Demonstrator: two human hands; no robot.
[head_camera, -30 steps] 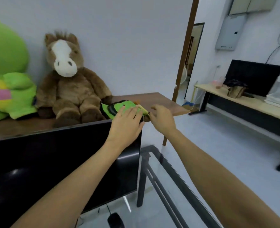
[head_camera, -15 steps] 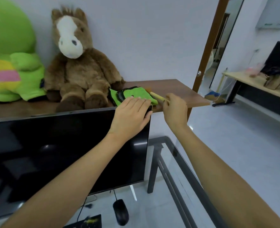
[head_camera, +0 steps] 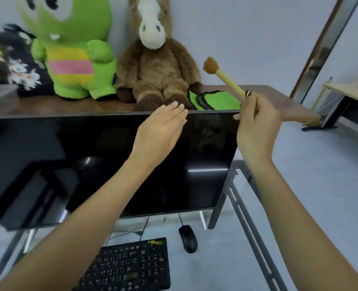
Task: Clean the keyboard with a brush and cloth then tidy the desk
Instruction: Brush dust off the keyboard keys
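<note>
My right hand grips the pale wooden handle of a brush, lifted above the monitor's top right corner with its brown bristles pointing up and left. A green cloth with black trim lies on the brown shelf behind the monitor, beside the horse toy. My left hand hovers in front of the monitor's top edge, fingers straight and together, holding nothing. The black keyboard lies on the glass desk at the bottom, below the monitor.
A large black monitor fills the middle. A black wired mouse sits right of the keyboard. On the shelf stand a brown horse plush, a green plush and a dark floral cushion. Another desk stands far right.
My right hand has lifted the brush off the shelf and raised it. My left hand has come off the green cloth and drawn back. The view has tilted down, showing keyboard and mouse.
</note>
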